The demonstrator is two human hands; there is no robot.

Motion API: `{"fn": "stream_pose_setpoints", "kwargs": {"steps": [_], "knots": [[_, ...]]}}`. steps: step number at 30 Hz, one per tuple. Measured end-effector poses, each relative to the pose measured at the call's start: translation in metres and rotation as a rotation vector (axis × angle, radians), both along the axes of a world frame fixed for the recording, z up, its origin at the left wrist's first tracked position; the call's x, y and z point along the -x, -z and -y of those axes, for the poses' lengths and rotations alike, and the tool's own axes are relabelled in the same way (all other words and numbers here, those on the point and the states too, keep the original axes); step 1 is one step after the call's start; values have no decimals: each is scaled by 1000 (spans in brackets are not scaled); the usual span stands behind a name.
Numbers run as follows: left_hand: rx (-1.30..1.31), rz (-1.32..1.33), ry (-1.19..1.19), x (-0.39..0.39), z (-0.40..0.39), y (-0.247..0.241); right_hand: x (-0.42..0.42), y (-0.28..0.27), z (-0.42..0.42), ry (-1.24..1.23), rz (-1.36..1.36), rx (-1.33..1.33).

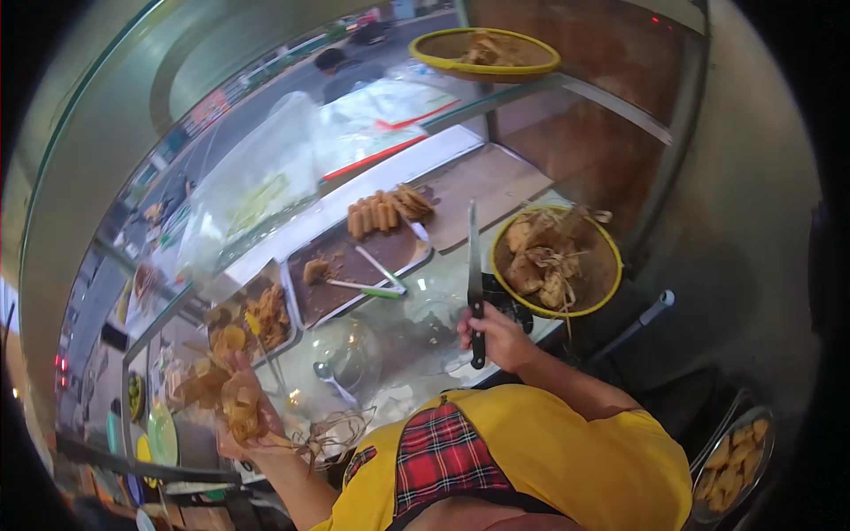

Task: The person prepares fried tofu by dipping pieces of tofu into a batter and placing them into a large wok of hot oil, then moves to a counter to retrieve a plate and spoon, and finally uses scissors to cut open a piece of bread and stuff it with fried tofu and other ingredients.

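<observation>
My right hand (503, 337) grips the black handle of a knife (475, 265), its long blade pointing up and away from me. At the lower left, my left hand (262, 415) holds a bundle of amber, partly see-through wrapped food (240, 405). Thin tan strings (332, 431) trail from near that hand toward my shirt. Right of the knife stands a yellow-rimmed basket (619, 275) of brown pieces with stringy ties. Beyond the hands, a metal tray (345, 265) carries fried rolls (375, 214), flat fried pieces and green-handled tongs (385, 290).
A spoon (332, 381) lies near a clear glass lid or bowl (348, 345). Left, a smaller tray holds shredded brown food (269, 315). A glass shelf (505, 96) bears another yellow-rimmed basket (431, 61). Fried pieces (734, 468) sit low at right. A person (345, 73) is outside.
</observation>
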State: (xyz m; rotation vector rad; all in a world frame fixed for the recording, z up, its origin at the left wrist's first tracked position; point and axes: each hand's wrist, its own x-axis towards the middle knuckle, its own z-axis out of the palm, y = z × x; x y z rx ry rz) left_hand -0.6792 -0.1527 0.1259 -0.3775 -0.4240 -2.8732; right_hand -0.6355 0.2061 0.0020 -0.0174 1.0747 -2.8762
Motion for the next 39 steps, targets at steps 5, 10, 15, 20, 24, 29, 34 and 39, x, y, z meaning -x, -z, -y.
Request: {"fn": "stream_pose_setpoints", "kwargs": {"steps": [5,10,15,20,24,29,34,39], "knots": [[174,-46,180,30,-67,-29,-47,-25,-16,204,-41,-128],[362,193,286,31,-207,-91,-88,-18,-57,161,91,-378],[1236,-1158,-960,80,-264,-73,-132,-36,-51,662,-31,-183],[1590,-1066,-1281,86,-340,-102,-194,-44,-91,1728,-193,-312],[1102,-989,-160,143,-368,-113,-219,-49,-107,1989,-252,-220],[96,-362,819,182,-405,-148,-213,-24,-96,1758,-117,-97],[-12,-58,466,162,-452,-194,-197,-8,-98,1597,-91,-154],[-1,-47,499,219,-481,-202,-181,-3,-104,1488,-28,-174]]}}
